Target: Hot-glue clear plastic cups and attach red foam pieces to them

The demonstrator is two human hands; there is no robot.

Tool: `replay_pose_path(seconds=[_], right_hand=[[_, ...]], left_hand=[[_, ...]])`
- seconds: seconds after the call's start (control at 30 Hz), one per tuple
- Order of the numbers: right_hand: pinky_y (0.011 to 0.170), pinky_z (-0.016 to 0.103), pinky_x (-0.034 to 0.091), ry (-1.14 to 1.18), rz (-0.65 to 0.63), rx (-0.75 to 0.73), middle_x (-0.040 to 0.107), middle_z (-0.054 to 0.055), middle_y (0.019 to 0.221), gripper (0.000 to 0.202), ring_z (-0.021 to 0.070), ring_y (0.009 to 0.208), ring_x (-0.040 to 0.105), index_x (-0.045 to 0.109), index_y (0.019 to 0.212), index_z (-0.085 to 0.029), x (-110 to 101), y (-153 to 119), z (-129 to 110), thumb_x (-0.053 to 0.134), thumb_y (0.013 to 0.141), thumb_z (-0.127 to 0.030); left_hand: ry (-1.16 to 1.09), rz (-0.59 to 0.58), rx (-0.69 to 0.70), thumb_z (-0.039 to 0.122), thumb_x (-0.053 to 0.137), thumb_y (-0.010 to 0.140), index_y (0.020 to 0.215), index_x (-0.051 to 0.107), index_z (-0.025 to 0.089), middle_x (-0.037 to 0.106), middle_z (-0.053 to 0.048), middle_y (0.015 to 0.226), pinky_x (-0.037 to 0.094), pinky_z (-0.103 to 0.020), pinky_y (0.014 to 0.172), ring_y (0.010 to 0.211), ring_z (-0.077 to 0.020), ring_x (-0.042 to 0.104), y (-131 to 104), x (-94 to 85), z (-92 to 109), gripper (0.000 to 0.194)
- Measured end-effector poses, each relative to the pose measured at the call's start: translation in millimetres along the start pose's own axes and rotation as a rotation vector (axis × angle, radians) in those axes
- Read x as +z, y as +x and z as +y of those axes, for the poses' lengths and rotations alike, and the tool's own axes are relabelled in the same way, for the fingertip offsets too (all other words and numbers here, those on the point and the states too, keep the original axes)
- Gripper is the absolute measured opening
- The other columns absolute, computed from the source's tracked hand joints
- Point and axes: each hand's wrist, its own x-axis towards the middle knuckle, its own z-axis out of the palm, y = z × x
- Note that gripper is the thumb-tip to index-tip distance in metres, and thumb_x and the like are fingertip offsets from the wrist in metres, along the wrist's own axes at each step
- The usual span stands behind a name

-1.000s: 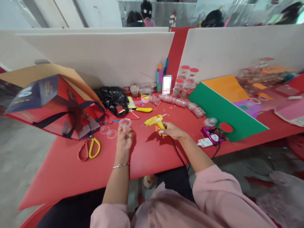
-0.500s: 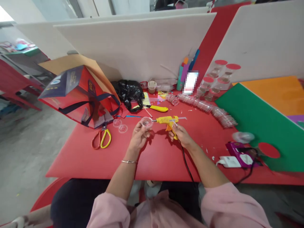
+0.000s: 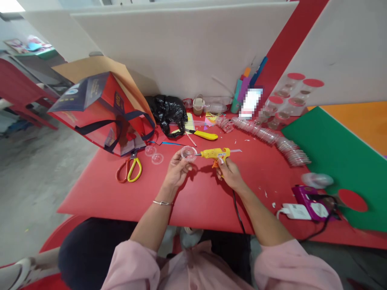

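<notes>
Between the thumb and fingers of my left hand point(image 3: 177, 170) is a small clear plastic cup point(image 3: 189, 153), its round rim facing up. My right hand point(image 3: 229, 172) grips the handle of a yellow glue gun point(image 3: 214, 154), fingers near its orange trigger. The metal nozzle points left and meets the cup's right rim; whether it touches is too small to tell. A clear glue stick point(image 3: 236, 150) sticks out of the gun's back. Two clear domed plastic pieces point(image 3: 157, 158) lie left of my left hand.
On the red table point(image 3: 115, 201) are scissors point(image 3: 129, 169), a paper bag point(image 3: 99, 112), a black plastic bag point(image 3: 169, 112), a yellow cutter point(image 3: 205, 135), a row of nested clear cups point(image 3: 272, 139), a green board point(image 3: 332, 153) and a purple box point(image 3: 311, 201) with a charger. The gun's black cord point(image 3: 238, 211) crosses the front edge.
The camera view has tilted down and shifted slightly. Both hands keep their holds, with the cup and the nozzle still close together.
</notes>
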Motion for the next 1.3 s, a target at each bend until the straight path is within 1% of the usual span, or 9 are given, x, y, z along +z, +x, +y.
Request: replay_pose_path(seconds=[0.1,0.23,0.47,0.67,0.8,1.0,1.07,1.2,1.3], right_hand=[[0.045,0.026,0.044,-0.058,0.016,-0.022,0.049,-0.006,0.058,0.050,0.0118,0.045,0.051,0.052,0.095,-0.022,-0.2,-1.0,-1.3,0.049,0.094,-0.072],[0.046,0.026,0.043,-0.100,0.041,-0.039,0.051,-0.006,0.057,0.050,0.0119,0.045,0.052,0.050,0.090,-0.023,-2.0,-1.5,-2.1,0.048,0.094,-0.073],[0.047,0.026,0.043,-0.103,0.042,-0.048,0.050,-0.006,0.056,0.050,0.0124,0.044,0.052,0.048,0.088,-0.024,-4.6,0.1,1.9,0.047,0.094,-0.074],[0.047,0.027,0.043,-0.092,0.039,-0.035,0.049,-0.006,0.057,0.049,0.0125,0.045,0.051,0.048,0.089,-0.024,-5.0,-0.8,-1.2,0.047,0.095,-0.073],[0.046,0.027,0.043,-0.067,0.031,-0.027,0.049,-0.006,0.057,0.051,0.0125,0.045,0.051,0.048,0.091,-0.024,-4.1,-1.3,-2.9,0.048,0.093,-0.075],[0.046,0.026,0.044,-0.051,0.026,-0.016,0.048,-0.006,0.057,0.050,0.0124,0.045,0.051,0.048,0.091,-0.024,-3.9,-0.8,-1.5,0.048,0.093,-0.074],[0.047,0.027,0.044,-0.064,0.024,-0.019,0.049,-0.006,0.058,0.050,0.0125,0.045,0.052,0.048,0.091,-0.024,-4.1,-0.5,-0.7,0.048,0.093,-0.074],[0.047,0.027,0.044,-0.119,0.040,-0.032,0.051,-0.005,0.057,0.052,0.0126,0.045,0.052,0.047,0.087,-0.024,-3.5,-0.1,1.7,0.046,0.093,-0.076],[0.047,0.027,0.044,-0.124,0.044,-0.036,0.051,-0.006,0.056,0.052,0.0132,0.045,0.053,0.047,0.087,-0.025,-1.6,-0.1,3.4,0.047,0.093,-0.076]], left_hand=[[-0.017,-0.004,-0.006,0.029,0.091,0.070,0.115,0.070,0.022,0.074,-0.004,0.103,0.051,-0.016,0.053,0.074,-0.0106,0.069,-0.7,-1.2,-2.3,0.051],[-0.004,-0.041,-0.029,0.031,0.092,0.069,0.116,0.071,0.019,0.073,-0.005,0.100,0.050,-0.016,0.050,0.071,-0.0101,0.068,-2.2,0.0,-3.1,0.053],[0.006,-0.089,-0.097,0.036,0.092,0.070,0.117,0.070,0.017,0.073,-0.006,0.091,0.047,-0.015,0.048,0.066,-0.0106,0.067,-6.1,3.6,-0.1,0.056],[-0.026,-0.128,-0.164,0.039,0.092,0.069,0.121,0.068,0.015,0.070,-0.005,0.087,0.045,-0.015,0.047,0.064,-0.0094,0.064,-8.4,-0.1,-0.1,0.062],[-0.028,-0.137,-0.173,0.042,0.093,0.067,0.120,0.068,0.016,0.069,-0.005,0.087,0.046,-0.015,0.049,0.063,-0.0089,0.063,-8.3,-1.3,-0.8,0.064],[-0.015,-0.140,-0.134,0.041,0.093,0.068,0.119,0.069,0.017,0.070,-0.006,0.090,0.045,-0.014,0.047,0.067,-0.0102,0.065,-8.1,2.7,-1.7,0.061],[-0.001,-0.113,-0.093,0.038,0.091,0.070,0.118,0.069,0.018,0.071,-0.006,0.093,0.046,-0.015,0.048,0.069,-0.0109,0.066,-7.4,3.5,-2.3,0.057],[0.021,-0.055,0.004,0.033,0.092,0.069,0.115,0.071,0.021,0.071,-0.007,0.113,0.049,-0.016,0.049,0.075,-0.0111,0.068,-5.2,4.2,-4.2,0.051],[0.019,0.007,0.057,0.026,0.092,0.068,0.111,0.072,0.024,0.072,-0.005,0.112,0.051,-0.016,0.052,0.078,-0.0116,0.070,-4.5,6.5,-4.4,0.048]])
